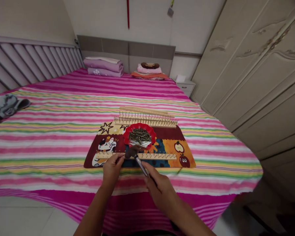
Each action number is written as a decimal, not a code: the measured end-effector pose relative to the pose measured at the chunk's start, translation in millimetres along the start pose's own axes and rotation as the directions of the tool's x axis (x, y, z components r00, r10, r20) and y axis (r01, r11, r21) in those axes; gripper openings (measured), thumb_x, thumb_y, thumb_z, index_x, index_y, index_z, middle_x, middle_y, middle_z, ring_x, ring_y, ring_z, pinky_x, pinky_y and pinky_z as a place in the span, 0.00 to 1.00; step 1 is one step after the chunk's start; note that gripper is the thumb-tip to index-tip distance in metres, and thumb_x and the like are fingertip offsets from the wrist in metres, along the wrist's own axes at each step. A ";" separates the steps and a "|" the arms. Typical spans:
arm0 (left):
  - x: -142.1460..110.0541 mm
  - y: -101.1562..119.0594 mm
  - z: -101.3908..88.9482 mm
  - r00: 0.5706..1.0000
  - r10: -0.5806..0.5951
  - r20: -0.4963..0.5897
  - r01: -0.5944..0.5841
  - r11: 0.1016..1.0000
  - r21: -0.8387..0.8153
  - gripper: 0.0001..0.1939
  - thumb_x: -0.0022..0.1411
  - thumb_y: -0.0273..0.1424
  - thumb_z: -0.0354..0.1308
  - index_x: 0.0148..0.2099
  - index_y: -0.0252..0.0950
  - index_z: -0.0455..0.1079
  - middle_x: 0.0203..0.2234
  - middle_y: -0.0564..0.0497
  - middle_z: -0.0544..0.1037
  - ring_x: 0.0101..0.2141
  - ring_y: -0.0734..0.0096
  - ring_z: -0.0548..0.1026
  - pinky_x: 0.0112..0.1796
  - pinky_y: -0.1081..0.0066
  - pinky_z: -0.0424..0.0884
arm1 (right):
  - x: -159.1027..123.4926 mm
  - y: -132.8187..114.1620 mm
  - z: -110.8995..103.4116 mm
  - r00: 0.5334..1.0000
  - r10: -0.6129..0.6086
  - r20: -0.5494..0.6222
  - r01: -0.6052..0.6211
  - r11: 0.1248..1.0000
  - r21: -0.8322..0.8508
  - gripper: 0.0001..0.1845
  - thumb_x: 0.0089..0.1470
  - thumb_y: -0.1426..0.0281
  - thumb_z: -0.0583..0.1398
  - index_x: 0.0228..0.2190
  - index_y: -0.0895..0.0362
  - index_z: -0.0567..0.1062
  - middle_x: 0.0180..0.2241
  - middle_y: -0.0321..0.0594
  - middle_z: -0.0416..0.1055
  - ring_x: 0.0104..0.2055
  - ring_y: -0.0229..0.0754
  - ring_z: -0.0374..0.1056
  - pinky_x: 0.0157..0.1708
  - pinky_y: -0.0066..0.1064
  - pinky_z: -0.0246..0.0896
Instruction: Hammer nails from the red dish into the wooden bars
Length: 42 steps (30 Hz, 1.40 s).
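My right hand point(160, 188) is closed around the handle of a hammer point(141, 166). The hammer's dark head is over a narrow wooden strip point(151, 156) with a row of nails standing in it. At the strip's left half, my left hand point(113, 168) is closed in a pinch, thumb and finger beside the hammer head. Whatever is between those fingertips is hidden. Just behind the strip, a red scalloped bowl point(126, 137) holds a heap of loose nails point(140, 136). Strip and bowl rest on a patterned mat point(184, 139).
Behind the bowl lie more wooden strips point(147, 122) bristling with upright nails, and plain strips point(144, 110) behind those. All of it is on a striped bedspread point(61, 131). Folded bedding point(104, 67) lies by the headboard, grey clothing point(6, 106) at left, a wardrobe point(250, 75) at right.
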State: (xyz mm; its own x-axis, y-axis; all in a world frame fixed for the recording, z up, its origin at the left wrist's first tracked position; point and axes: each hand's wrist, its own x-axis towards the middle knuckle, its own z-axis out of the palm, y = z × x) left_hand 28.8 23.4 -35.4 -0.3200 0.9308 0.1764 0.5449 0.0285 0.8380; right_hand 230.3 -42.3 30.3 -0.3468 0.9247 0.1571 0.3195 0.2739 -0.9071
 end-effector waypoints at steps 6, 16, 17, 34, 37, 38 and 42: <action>-1.1 -1.3 0.7 1.000 0.013 -0.008 -0.013 0.999 0.036 0.11 0.51 0.38 0.52 0.31 0.40 0.73 0.28 0.53 0.79 0.31 0.68 0.75 0.35 0.72 0.67 | 19.4 0.1 16.4 0.997 -0.057 0.056 0.064 0.990 -0.128 0.28 0.59 0.77 0.48 0.60 0.56 0.59 0.47 0.46 0.74 0.47 0.46 0.70 0.46 0.39 0.65; 0.2 0.1 1.1 1.000 0.013 -0.014 -0.013 0.999 0.051 0.10 0.51 0.37 0.52 0.32 0.40 0.73 0.29 0.52 0.80 0.33 0.67 0.75 0.36 0.71 0.68 | 9.4 -4.0 6.2 0.993 -0.086 0.081 0.096 0.988 -0.124 0.27 0.60 0.77 0.49 0.60 0.55 0.58 0.52 0.46 0.70 0.55 0.47 0.66 0.53 0.42 0.61; -0.3 -0.6 0.4 1.000 0.021 -0.010 -0.021 0.999 0.046 0.10 0.51 0.37 0.53 0.32 0.40 0.73 0.29 0.52 0.80 0.33 0.67 0.76 0.36 0.71 0.68 | 2.6 -5.4 -0.1 0.993 -0.079 0.090 0.087 0.992 -0.086 0.26 0.61 0.76 0.49 0.60 0.54 0.58 0.55 0.45 0.68 0.57 0.45 0.63 0.55 0.41 0.58; 63.1 74.9 25.6 0.912 0.120 0.391 -0.368 0.660 0.655 0.10 0.54 0.29 0.53 0.32 0.37 0.76 0.35 0.43 0.79 0.40 0.58 0.73 0.41 0.63 0.65 | -116.0 129.5 -15.2 0.889 0.455 0.038 -0.452 0.864 0.220 0.32 0.58 0.53 0.52 0.58 0.56 0.65 0.25 0.38 0.72 0.24 0.40 0.65 0.29 0.32 0.65; 72.4 83.3 38.8 0.908 -0.017 0.419 -0.316 0.631 0.709 0.11 0.52 0.25 0.52 0.31 0.36 0.76 0.33 0.40 0.79 0.40 0.53 0.74 0.41 0.59 0.64 | -112.5 123.5 -15.8 0.898 0.441 0.011 -0.430 0.869 0.245 0.30 0.57 0.55 0.53 0.56 0.56 0.67 0.24 0.36 0.69 0.23 0.38 0.61 0.27 0.30 0.62; 74.8 84.6 41.5 0.905 -0.037 0.423 -0.304 0.639 0.707 0.11 0.51 0.23 0.52 0.30 0.35 0.76 0.32 0.39 0.79 0.39 0.53 0.75 0.41 0.58 0.64 | -111.5 121.9 -16.0 0.898 0.440 0.011 -0.427 0.867 0.256 0.30 0.56 0.55 0.53 0.56 0.56 0.67 0.24 0.36 0.68 0.23 0.38 0.59 0.26 0.30 0.61; 84.0 84.9 38.9 0.899 -0.052 0.436 -0.281 0.695 0.662 0.12 0.50 0.24 0.53 0.33 0.37 0.76 0.32 0.43 0.80 0.34 0.60 0.76 0.37 0.64 0.66 | -108.8 119.8 -15.1 0.903 0.428 0.028 -0.416 0.859 0.298 0.30 0.56 0.58 0.53 0.56 0.59 0.66 0.22 0.33 0.62 0.21 0.36 0.53 0.24 0.29 0.57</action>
State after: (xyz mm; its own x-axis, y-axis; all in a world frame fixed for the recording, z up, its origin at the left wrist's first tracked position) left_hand 78.3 118.2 30.4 0.0216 0.9937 -0.1100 0.9816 -0.0002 0.1908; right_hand 319.6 -106.1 -89.6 -0.2008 0.9452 -0.2575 0.1557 -0.2287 -0.9610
